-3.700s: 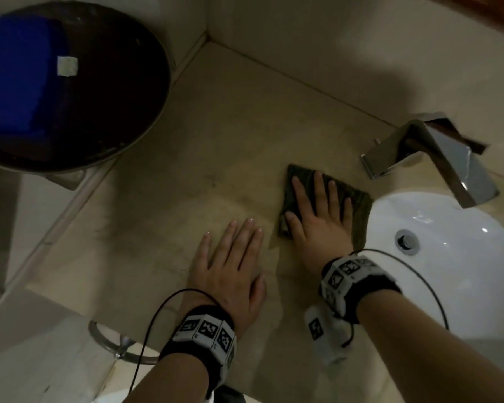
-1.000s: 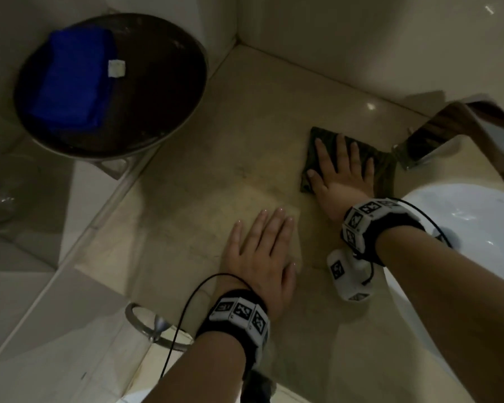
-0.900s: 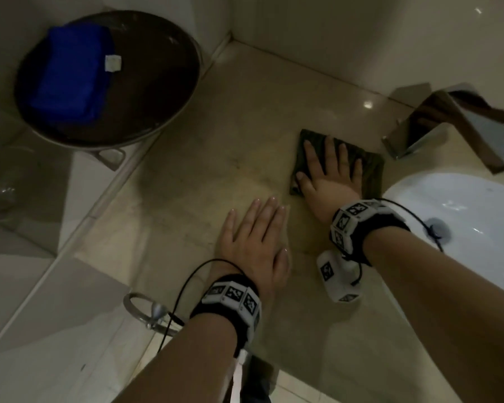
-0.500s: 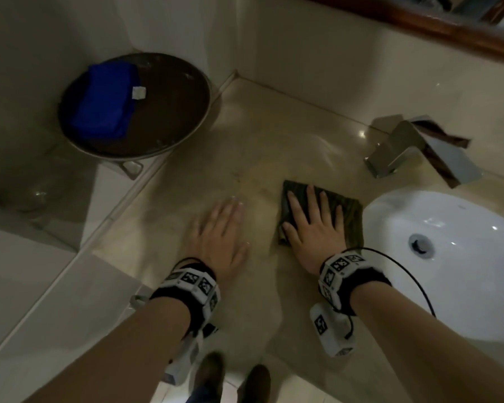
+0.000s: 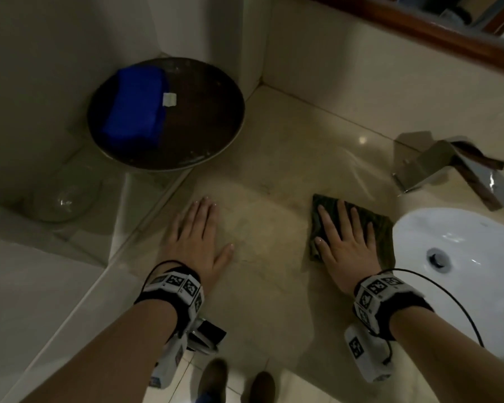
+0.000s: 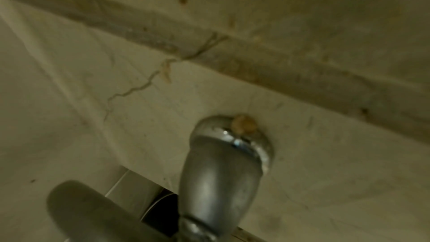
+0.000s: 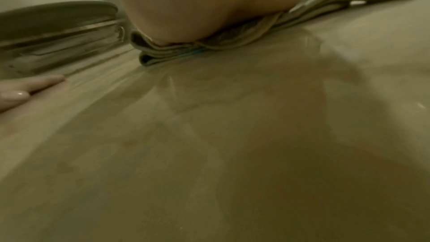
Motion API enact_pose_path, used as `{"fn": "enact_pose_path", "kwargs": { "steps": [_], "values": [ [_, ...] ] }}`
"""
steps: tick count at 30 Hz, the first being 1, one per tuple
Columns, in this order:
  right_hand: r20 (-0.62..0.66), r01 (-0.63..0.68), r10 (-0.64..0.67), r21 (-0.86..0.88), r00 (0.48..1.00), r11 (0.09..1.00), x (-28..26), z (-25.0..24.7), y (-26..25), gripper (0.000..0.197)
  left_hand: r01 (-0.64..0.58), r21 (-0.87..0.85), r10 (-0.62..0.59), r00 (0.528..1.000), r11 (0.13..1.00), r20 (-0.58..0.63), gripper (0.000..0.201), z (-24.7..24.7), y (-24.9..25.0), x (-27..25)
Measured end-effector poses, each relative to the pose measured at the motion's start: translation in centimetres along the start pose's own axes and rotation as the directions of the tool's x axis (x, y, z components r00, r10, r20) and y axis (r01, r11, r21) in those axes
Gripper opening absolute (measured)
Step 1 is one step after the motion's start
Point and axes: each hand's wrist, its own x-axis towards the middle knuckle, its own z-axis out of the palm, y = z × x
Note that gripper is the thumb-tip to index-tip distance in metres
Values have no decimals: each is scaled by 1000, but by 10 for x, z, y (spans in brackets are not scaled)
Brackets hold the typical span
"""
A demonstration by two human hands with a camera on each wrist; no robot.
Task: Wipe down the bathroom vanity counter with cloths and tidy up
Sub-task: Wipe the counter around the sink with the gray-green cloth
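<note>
a: where's the cloth right now?

b: the dark green cloth (image 5: 381, 228) lies folded flat on the beige marble counter (image 5: 268, 175), just left of the white sink basin (image 5: 463, 274). the right hand (image 5: 345, 242) presses down on it, palm flat, fingers straight and spread. from the right wrist view the heel of the hand sits on the stacked folds of the cloth (image 7: 209, 43), and the counter (image 7: 232, 135) in front of it looks wet and glossy.

a: and the left hand?

b: the left hand (image 5: 198, 242) rests flat on the bare counter, near its left edge, fingers straight and together, gripping nothing. it's well apart from the cloth. its fingertips (image 7: 35, 82) show at the left edge of the right wrist view.

a: what else is around?

b: a chrome faucet (image 5: 454, 173) stands behind the basin, near the back wall. the drain (image 5: 438, 257) is visible in the basin. off the left end of the counter there's a round dark tray (image 5: 186, 135) with a folded blue cloth (image 5: 134, 109) lying on its left half, a small white tag at the cloth's edge. below the tray sits something clear and glassy, too dim to name. a dark wooden frame (image 5: 419, 27) runs along the top right.

a: the left wrist camera?

b: it shows only marbled stone and a chrome fitting (image 6: 223, 168), blurred.
</note>
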Motion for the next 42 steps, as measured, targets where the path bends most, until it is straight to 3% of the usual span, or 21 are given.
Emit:
{"fn": "enact_pose_path", "kwargs": {
  "steps": [5,17,42],
  "values": [
    [48,-96,92,91,995,991,-10,1,-24,62,12,-43,-11,1000,999,15,86,-3,1,2],
    [78,-120,112,110,991,987,-28,6,-62,66,2,-73,-2,1000,997,-4,84,-5,3,0],
    [13,-21,20,82,1000,996,154,-56,-69,64,18,-60,-15,999,998,51,85,-8,-1,4]
  ]
}}
